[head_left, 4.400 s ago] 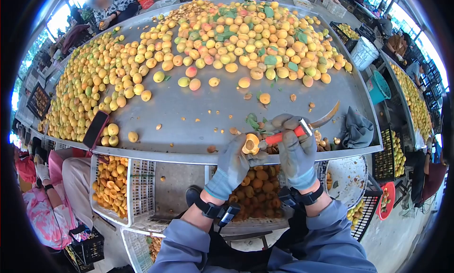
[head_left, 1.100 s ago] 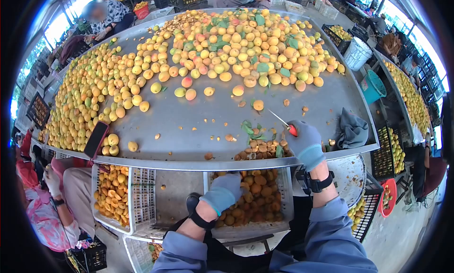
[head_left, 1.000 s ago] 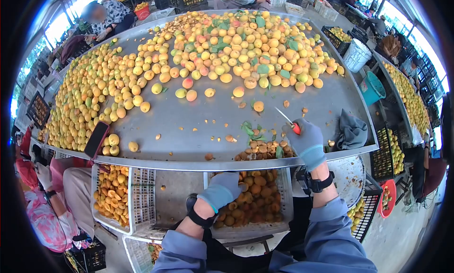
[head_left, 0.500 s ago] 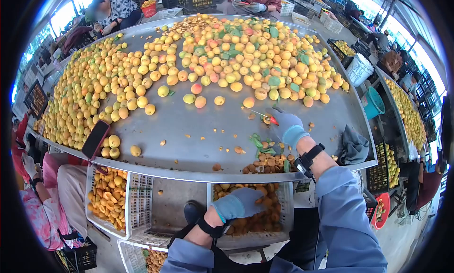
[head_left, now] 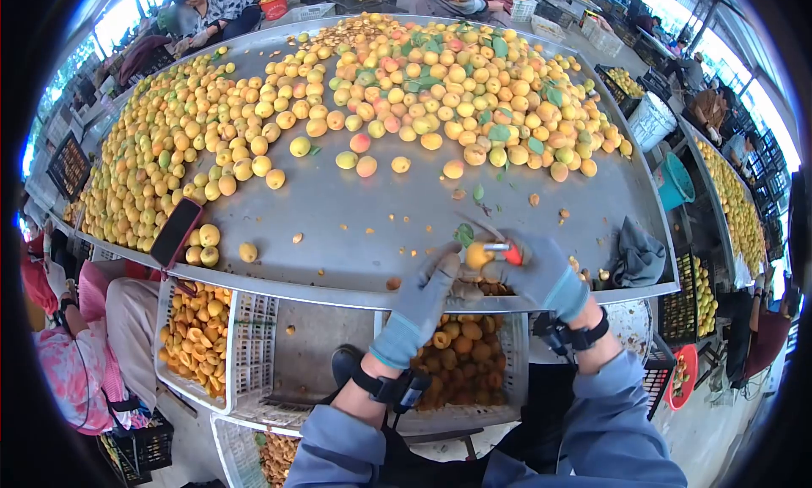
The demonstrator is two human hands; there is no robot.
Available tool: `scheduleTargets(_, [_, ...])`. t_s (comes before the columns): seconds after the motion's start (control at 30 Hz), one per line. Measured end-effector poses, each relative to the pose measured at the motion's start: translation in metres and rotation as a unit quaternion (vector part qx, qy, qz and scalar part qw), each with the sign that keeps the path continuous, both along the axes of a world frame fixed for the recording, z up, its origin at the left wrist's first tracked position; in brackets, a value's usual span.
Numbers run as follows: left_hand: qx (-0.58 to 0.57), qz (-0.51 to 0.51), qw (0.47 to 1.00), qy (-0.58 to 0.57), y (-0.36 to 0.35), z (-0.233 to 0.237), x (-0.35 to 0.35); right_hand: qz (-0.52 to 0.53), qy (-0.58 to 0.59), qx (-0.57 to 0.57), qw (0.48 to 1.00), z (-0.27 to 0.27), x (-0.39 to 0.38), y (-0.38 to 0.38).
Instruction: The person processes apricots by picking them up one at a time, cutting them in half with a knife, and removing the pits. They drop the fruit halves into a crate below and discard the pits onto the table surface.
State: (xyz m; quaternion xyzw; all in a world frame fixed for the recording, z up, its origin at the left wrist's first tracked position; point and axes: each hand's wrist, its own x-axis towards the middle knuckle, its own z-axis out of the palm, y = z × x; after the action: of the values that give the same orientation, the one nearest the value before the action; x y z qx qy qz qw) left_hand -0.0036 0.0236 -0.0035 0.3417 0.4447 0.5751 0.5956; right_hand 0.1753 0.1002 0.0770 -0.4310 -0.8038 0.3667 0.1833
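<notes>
Both my gloved hands meet over the near edge of the metal table (head_left: 338, 234). My right hand (head_left: 541, 268) is closed round the red handle of a small knife (head_left: 511, 252), its blade against a yellow apricot (head_left: 479, 254). On the apricot's left side is my left hand (head_left: 427, 298), its fingers curled against the fruit. Below the hands a white crate (head_left: 518, 361) holds apricot halves (head_left: 461, 353). Beyond them lies a large heap of whole apricots (head_left: 457, 90), with green leaves among them.
A dark phone (head_left: 176, 232) leans at the table's left edge beside several apricots. A grey cloth (head_left: 639, 254) lies at the right corner. Another crate of halves (head_left: 199, 336) stands lower left. Co-workers sit at the left and beyond the table. Buckets stand at the right.
My left hand has risen from the crate to the table edge. My right hand has come nearer with the knife, and an apricot is now between the hands.
</notes>
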Motion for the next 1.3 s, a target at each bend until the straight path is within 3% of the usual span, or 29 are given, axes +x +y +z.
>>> scheduleTargets(0.07, [0.002,-0.131,0.969,-0.212,0.001,0.004,0.0,-0.002,-0.016,-0.008,1.0,-0.003,0.001,-0.017])
scheduleTargets(0.13, [0.008,-0.129,0.971,-0.201,0.002,-0.001,0.005,0.031,-0.054,0.108,0.992,-0.01,0.0,-0.025])
scheduleTargets(0.2, [0.016,-0.121,0.953,-0.278,0.003,-0.002,0.008,0.012,-0.01,0.142,0.99,-0.017,0.004,-0.036])
scheduleTargets(0.27, [0.015,-0.106,0.941,-0.322,0.005,-0.016,0.008,-0.076,0.148,0.066,0.984,-0.019,0.004,-0.045])
scheduleTargets(0.3, [0.015,-0.091,0.925,-0.37,0.006,-0.022,0.007,-0.076,0.151,0.065,0.983,-0.021,0.007,-0.045])
scheduleTargets(0.37, [0.016,-0.083,0.921,-0.379,0.008,-0.022,0.005,-0.137,0.119,-0.095,0.979,-0.027,0.015,-0.046])
scheduleTargets(0.4, [0.02,-0.075,0.916,-0.393,0.009,-0.021,0.005,-0.138,0.121,-0.097,0.978,-0.032,0.016,-0.047])
scheduleTargets(0.47, [0.034,-0.085,0.923,-0.373,0.012,-0.02,0.003,-0.1,0.087,-0.003,0.991,-0.04,0.017,-0.046])
scheduleTargets(0.6, [0.046,-0.05,0.959,-0.276,0.014,-0.009,0.011,-0.083,0.088,0.011,0.993,-0.032,0.008,-0.051])
scheduleTargets(0.67, [0.043,-0.048,0.962,-0.264,0.014,-0.013,0.011,-0.035,0.045,0.082,0.995,-0.032,0.007,-0.052])
scheduleTargets(0.8, [0.046,-0.049,0.969,-0.239,0.014,-0.02,0.008,-0.04,0.047,0.042,0.997,-0.035,0.005,-0.052])
scheduleTargets(0.93, [0.036,-0.03,0.976,-0.213,0.012,-0.018,0.009,-0.026,0.036,0.072,0.996,-0.045,0.003,-0.054])
scheduleTargets(1.03, [0.043,-0.074,0.963,-0.255,0.011,-0.026,0.006,-0.02,0.023,0.11,0.993,-0.054,-0.001,-0.055])
scheduleTargets(1.3, [0.034,-0.013,0.978,-0.204,0.012,-0.028,0.01,-0.04,0.002,0.089,0.995,-0.069,-0.01,-0.055])
